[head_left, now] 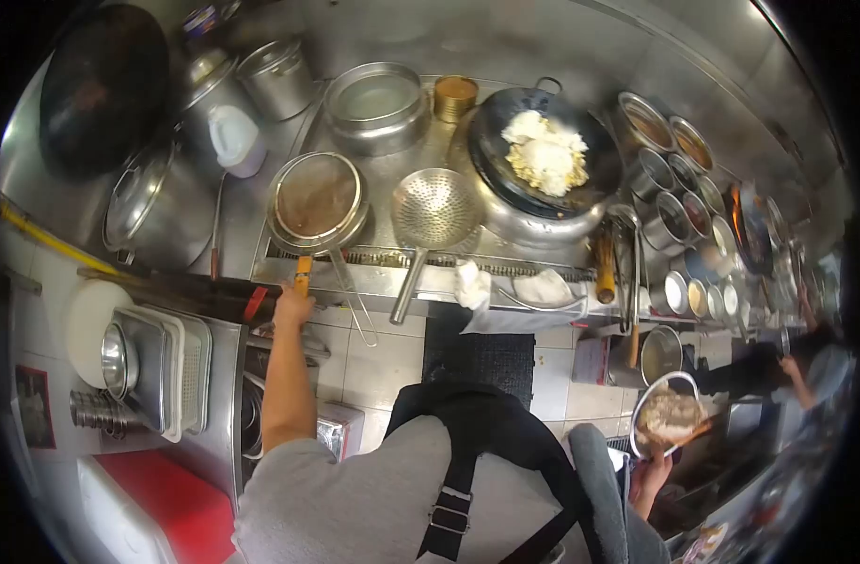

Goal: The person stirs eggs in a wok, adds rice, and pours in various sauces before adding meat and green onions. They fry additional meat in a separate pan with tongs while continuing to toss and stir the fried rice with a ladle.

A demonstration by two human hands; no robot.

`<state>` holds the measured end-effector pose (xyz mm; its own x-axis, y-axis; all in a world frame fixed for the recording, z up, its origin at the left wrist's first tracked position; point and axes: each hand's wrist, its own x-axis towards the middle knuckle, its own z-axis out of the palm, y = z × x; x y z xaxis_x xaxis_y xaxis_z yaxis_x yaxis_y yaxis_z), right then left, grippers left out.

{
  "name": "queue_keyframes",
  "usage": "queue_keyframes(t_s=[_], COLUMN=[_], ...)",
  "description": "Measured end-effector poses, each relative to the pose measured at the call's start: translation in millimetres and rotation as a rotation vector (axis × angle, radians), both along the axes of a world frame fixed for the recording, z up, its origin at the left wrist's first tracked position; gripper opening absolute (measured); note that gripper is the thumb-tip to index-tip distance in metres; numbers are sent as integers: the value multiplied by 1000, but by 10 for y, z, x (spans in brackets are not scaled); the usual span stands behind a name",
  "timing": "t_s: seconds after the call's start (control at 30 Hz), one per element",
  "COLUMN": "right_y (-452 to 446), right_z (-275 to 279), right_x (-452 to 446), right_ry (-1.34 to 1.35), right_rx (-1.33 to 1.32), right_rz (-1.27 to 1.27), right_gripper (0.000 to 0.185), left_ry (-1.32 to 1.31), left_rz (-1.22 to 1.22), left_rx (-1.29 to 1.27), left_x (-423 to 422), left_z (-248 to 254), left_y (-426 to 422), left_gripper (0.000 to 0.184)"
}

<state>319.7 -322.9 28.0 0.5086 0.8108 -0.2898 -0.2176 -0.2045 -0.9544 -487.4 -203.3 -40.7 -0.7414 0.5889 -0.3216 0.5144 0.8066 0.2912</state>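
Note:
My left hand (293, 308) is closed round the orange handle of a round mesh strainer (317, 195), which rests over a pan at the front of the steel stove. Low on the right, my right hand (650, 470) grips the edge of a white-rimmed bowl (635, 428) with pale brown food (670, 416) in it. An orange stick-like piece lies at the bowl's side; its kind is unclear. Beside the strainer sits a perforated ladle (436, 209), handle toward me. A black wok (594, 174) on the burner holds white rice with yellowish bits (547, 153).
A water-filled steel pot (376, 99) and a tin can (455, 97) stand behind the strainer. Folded white cloths (543, 287) lie on the front ledge. Several seasoning containers (676, 291) line the right. Another person (815, 367) stands at far right. Stacked trays (176, 367) are left.

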Motion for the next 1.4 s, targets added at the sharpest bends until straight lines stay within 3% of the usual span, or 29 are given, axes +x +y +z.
queue_keyframes(t_s=[0.03,0.13,0.37,0.4,0.57,0.63,0.67,0.97,1.03,1.1,1.23,1.3,1.4], right_y=[315,977,1944,2087,2590,2790,2794,3192,3300,3373,3432,3448,3449], right_z=[123,247,600,459,459,252,262,-138,-234,-419,-178,-219,-255], right_x=[-325,-679,-1604,-1586,-1944,-1956,-2078,-2252,-2271,-2358,-2552,-2601,-2724], right_ry=[52,112,73,42,-276,-211,-51,57,51,160,113,91,79], right_rx=[79,70,-28,-47,-203,-158,-141,-221,-226,-234,-286,-286,-266], right_rz=[25,207,558,606,870,980,947,1017,1096,1086,1164,1194,1218], right_gripper=[38,35,34,34,27,26,26,29,34,31,29,28,27], left_ry=[-6,24,9,13,-183,-158,-147,-5,-134,152,293,156,148], left_rz=[17,9,-140,-124,-348,-360,-370,-319,-327,-331,-367,-382,-586], left_rx=[-3,119,131,137,131,142,148,-45,-113,55,501,617,617], left_x=[-25,32,276,365,925,1126,1228,1669,1530,1576,2218,2529,3187], left_z=[16,321,972,979,760,580,559,296,174,126,1059,1328,1706], left_y=[-39,-145,67,124,372,421,458,629,705,755,1084,1293,1464], left_gripper=[83,54,52,52,50,48,46,49,57,56,43,42,43])
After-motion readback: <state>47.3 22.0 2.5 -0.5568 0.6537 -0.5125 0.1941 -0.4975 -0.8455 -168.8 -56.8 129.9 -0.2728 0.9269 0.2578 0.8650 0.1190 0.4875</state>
